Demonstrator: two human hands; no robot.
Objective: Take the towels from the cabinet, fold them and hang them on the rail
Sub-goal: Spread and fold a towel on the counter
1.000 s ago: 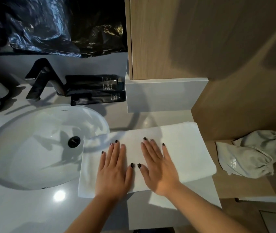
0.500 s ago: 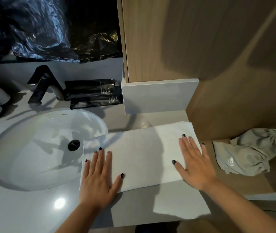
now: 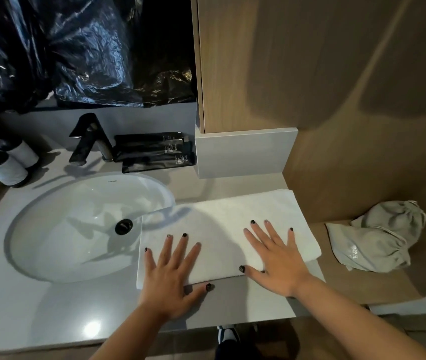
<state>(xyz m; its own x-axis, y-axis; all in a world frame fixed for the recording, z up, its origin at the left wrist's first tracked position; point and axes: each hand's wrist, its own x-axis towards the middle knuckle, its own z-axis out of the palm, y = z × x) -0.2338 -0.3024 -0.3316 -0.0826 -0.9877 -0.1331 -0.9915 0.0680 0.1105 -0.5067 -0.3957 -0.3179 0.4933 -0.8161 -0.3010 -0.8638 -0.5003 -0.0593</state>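
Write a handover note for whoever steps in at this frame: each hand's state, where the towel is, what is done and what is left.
Left hand: flat, fingers spread, pressing the left end of the white towel.
Right hand: flat, pressing the towel's right half.
Towel: folded into a long strip on the grey counter, left end over the edge of the sink.
Done: towel out and partly folded.
Left: finish folding and hang it; no rail or cabinet towels are in view.

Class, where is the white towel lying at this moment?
In the head view, the white towel lies flat on the counter, right of the sink, under both hands.
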